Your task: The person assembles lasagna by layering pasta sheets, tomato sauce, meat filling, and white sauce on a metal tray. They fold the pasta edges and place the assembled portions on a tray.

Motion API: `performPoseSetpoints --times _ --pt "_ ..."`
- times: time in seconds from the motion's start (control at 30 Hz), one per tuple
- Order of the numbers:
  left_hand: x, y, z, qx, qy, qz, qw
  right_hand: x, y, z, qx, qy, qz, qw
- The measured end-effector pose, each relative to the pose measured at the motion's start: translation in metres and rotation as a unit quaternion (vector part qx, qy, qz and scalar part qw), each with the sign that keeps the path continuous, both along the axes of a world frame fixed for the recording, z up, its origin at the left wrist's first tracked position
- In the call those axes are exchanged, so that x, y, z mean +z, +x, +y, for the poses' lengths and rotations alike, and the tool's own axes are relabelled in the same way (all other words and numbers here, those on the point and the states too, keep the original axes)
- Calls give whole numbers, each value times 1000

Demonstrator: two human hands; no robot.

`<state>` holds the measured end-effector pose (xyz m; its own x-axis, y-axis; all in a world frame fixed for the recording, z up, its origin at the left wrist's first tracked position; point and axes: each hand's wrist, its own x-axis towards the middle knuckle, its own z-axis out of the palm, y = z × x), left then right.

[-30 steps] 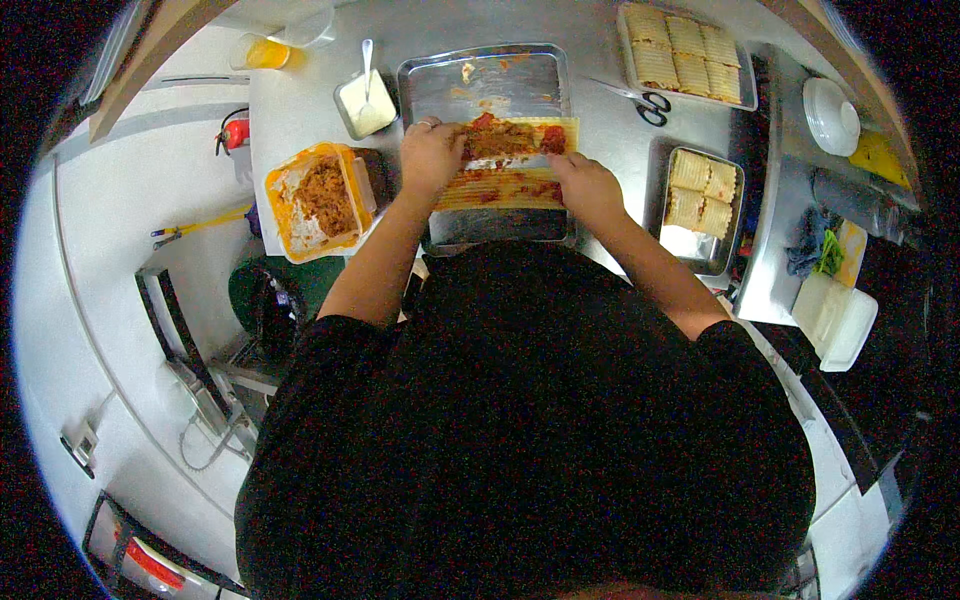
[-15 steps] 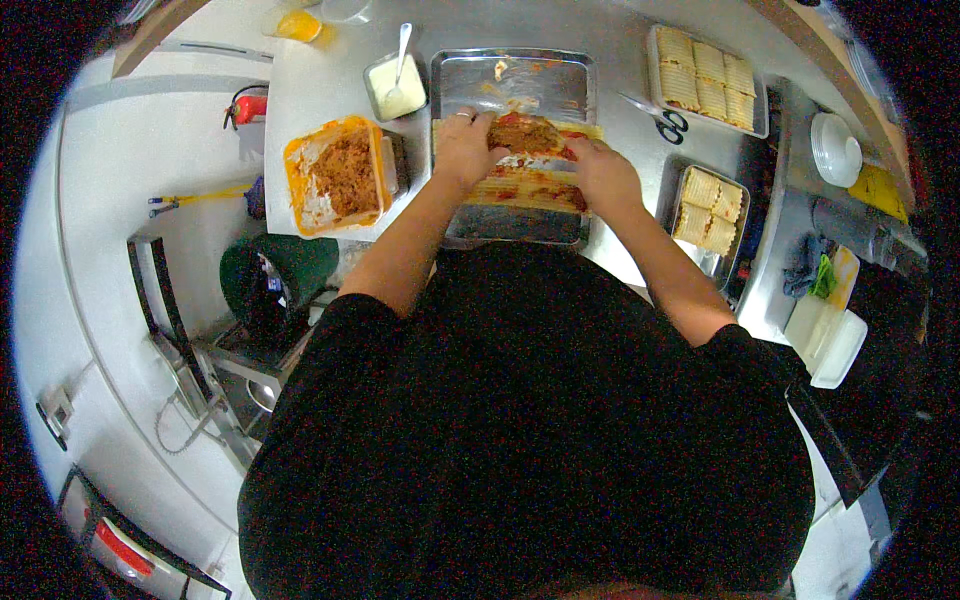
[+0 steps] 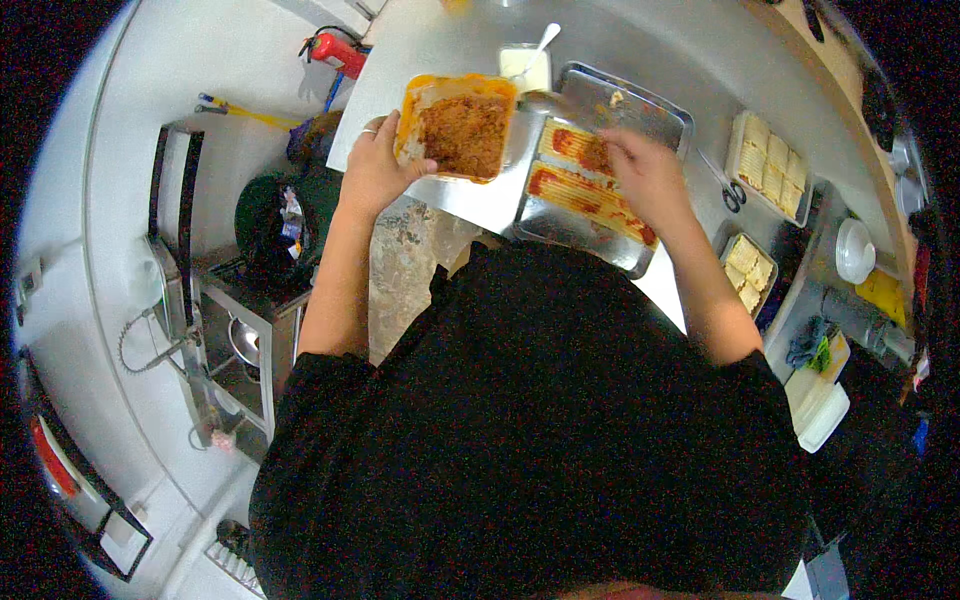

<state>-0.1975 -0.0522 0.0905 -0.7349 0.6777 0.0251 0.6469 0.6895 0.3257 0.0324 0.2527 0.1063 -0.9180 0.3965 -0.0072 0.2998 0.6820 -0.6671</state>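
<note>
Pasta parcels (image 3: 771, 165) in 2 trays (image 3: 806, 203) look done; 2 sauced pasta sheets (image 3: 585, 200) lie open on baking tray (image 3: 650, 110), left hand (image 3: 375, 168) clasping filling tub (image 3: 455, 80), right hand (image 3: 648, 175) half-curled above, hold too blurred to tell.

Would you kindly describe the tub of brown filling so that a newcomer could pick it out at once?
Start at the steel table along the top of the view and go to its left end. There the left hand grips the rim of a squarish tub stained orange. Its crumbly brown filling sets it apart from the smaller dish beside it, which holds something white.
</note>
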Motion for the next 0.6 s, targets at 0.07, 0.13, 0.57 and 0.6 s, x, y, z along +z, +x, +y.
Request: performPoseSetpoints --times 0.07,0.13,0.57,0.6 --pt "-7 -6 -15 -30 -3 -18 999 10 -49 -33 112 98 -56 987" --pt "-14 -4 -21 -41 -5 -23 999 14 -92 -66 184 193 -126 956" --pt "-12 -6 -24 -34 -52 -94 994 16 -121 -144 219 224 -311 897" --pt "-12 -7 -24 -34 -55 -103 993 12 -122 -151 206 221 -300 905"
